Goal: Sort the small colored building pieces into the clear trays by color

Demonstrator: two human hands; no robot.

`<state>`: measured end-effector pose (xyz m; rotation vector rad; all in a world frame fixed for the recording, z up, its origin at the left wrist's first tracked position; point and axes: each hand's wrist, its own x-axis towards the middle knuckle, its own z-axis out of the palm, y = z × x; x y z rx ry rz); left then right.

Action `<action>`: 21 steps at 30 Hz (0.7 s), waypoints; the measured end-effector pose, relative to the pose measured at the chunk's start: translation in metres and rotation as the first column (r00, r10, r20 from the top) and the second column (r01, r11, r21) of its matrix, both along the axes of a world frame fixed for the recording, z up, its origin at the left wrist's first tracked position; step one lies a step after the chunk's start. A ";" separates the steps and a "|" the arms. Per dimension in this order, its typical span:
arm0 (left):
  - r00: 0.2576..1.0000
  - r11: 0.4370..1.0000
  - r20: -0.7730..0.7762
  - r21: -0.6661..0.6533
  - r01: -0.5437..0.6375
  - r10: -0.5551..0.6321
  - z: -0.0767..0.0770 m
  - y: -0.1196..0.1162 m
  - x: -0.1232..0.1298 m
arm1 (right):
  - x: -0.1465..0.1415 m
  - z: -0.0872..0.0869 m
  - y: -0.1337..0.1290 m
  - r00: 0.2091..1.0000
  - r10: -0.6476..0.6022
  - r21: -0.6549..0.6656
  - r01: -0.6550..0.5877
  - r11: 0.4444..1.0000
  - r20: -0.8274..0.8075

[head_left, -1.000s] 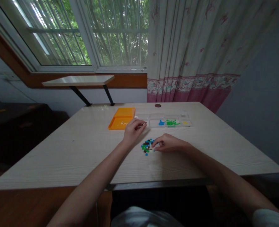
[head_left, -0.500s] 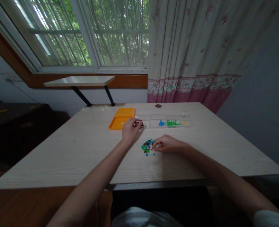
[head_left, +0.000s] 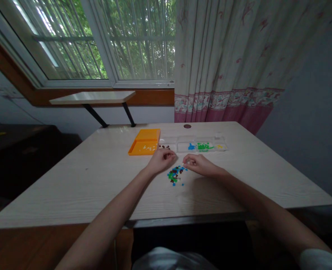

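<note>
A loose pile of tiny plastic pieces in blue, green, brown and white lies on the table. Just beyond it my left hand hovers with thumb and fingers pinched; whatever is between them is too small to make out. My right hand is closed at the pile's far right edge, a tiny white piece showing at its fingertips. Behind the hands, a clear compartment box holds brown pieces, blue pieces, green pieces and yellow pieces in separate compartments.
An open orange case with some white pieces in it stands left of the clear box. A small raised shelf is at the table's back left. Window and curtain rise behind the table.
My left hand has drawn back from the brown pieces' compartment toward the pile. My right hand has lifted slightly away from the pile, and the hands are closer together.
</note>
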<state>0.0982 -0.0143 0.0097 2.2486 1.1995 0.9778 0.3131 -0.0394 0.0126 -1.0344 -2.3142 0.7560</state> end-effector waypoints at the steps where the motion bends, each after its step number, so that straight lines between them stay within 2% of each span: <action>1: 0.998 0.997 -0.016 -0.033 0.064 -0.064 0.001 -0.004 0.003 | 0.001 0.001 0.001 1.000 -0.022 0.036 0.022 0.999 0.010; 3: 0.990 0.988 -0.025 -0.080 0.133 -0.135 0.002 -0.009 0.009 | 0.002 0.001 0.002 0.997 -0.065 0.120 0.060 0.991 0.039; 7: 0.989 0.986 -0.017 -0.079 0.146 -0.148 0.004 -0.014 0.014 | 0.003 -0.001 0.003 0.991 -0.111 0.223 0.092 0.970 0.075; 15: 0.987 0.986 -0.040 0.056 0.156 -0.154 0.006 -0.017 0.016 | -0.002 -0.006 0.002 0.992 -0.119 0.196 0.111 0.974 0.030; 21: 0.985 0.983 -0.041 0.063 0.172 -0.170 0.007 -0.018 0.017 | -0.004 -0.004 0.002 0.993 -0.120 0.159 0.119 0.980 -0.001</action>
